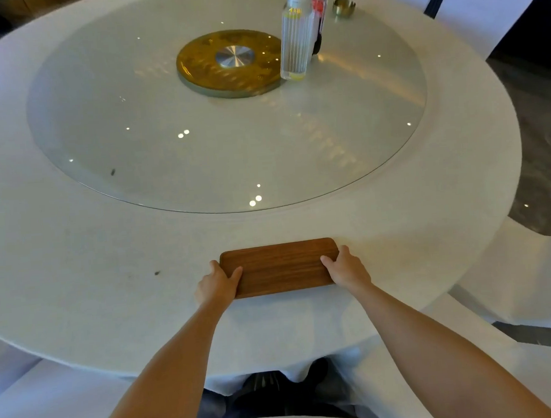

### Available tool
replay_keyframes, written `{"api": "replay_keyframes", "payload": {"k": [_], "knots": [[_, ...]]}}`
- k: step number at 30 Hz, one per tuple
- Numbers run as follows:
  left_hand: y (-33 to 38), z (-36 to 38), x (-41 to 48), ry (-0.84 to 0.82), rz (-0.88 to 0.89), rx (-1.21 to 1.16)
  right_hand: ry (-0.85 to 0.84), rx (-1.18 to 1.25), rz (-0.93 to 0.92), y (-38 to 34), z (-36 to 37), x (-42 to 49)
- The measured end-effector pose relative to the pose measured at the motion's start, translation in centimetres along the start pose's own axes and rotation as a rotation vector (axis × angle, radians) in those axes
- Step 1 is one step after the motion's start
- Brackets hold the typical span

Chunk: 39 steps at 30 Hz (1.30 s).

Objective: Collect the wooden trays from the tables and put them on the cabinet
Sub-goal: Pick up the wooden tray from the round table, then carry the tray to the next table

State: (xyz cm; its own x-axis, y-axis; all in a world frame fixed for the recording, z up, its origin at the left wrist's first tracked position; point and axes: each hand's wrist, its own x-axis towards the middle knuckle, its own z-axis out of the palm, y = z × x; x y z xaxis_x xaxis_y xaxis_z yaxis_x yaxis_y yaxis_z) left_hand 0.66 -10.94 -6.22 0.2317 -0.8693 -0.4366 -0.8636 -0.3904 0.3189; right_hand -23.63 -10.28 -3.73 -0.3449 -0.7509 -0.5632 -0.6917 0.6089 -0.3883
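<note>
A small rectangular wooden tray (280, 267) with rounded corners lies near the front edge of a round table covered in white cloth (76, 271). My left hand (216, 286) grips the tray's left end, thumb on top. My right hand (348, 269) grips its right end the same way. The tray looks empty and level on the cloth. No cabinet is in view.
A large glass turntable (164, 135) with a gold hub (229, 63) fills the table's middle. On its far right stand a ribbed clear bottle (296, 37), a dark bottle (318, 19) and a small brass dish (344, 7). White-covered chairs (516, 273) flank the table.
</note>
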Motion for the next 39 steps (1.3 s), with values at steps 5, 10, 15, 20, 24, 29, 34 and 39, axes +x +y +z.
{"api": "replay_keyframes", "payload": {"k": [5, 10, 15, 20, 24, 29, 34, 39], "knots": [[-0.8, -1.2, -1.0, 0.037, -0.026, -0.017, -0.01, -0.013, -0.066, 0.1, -0.2, -1.0], [-2.9, -3.0, -3.3, 0.143, -0.087, -0.13, 0.041, -0.012, -0.218, -1.8, -0.7, -2.6], [-6.7, -5.8, -7.5, 0.303, -0.205, -0.268, 0.052, -0.031, -0.41, -5.6, -0.1, -5.5], [-12.1, -8.8, -12.9, 0.49, -0.34, -0.351, -0.003, -0.037, -0.613, -10.6, 2.2, -10.0], [-17.0, -10.7, -18.3, 0.646, -0.43, -0.421, -0.042, -0.043, -0.793, -14.3, 4.9, -15.3], [-23.3, -12.2, -25.9, 0.815, -0.547, -0.488, -0.113, -0.065, -0.988, -17.1, 9.3, -23.0], [-31.6, -12.0, -35.2, 0.9, -0.721, -0.432, -0.224, -0.108, -1.152, -18.6, 15.9, -32.6], [-41.0, -11.2, -44.9, 0.936, -0.861, -0.418, -0.33, -0.138, -1.282, -18.3, 23.7, -43.7]]}}
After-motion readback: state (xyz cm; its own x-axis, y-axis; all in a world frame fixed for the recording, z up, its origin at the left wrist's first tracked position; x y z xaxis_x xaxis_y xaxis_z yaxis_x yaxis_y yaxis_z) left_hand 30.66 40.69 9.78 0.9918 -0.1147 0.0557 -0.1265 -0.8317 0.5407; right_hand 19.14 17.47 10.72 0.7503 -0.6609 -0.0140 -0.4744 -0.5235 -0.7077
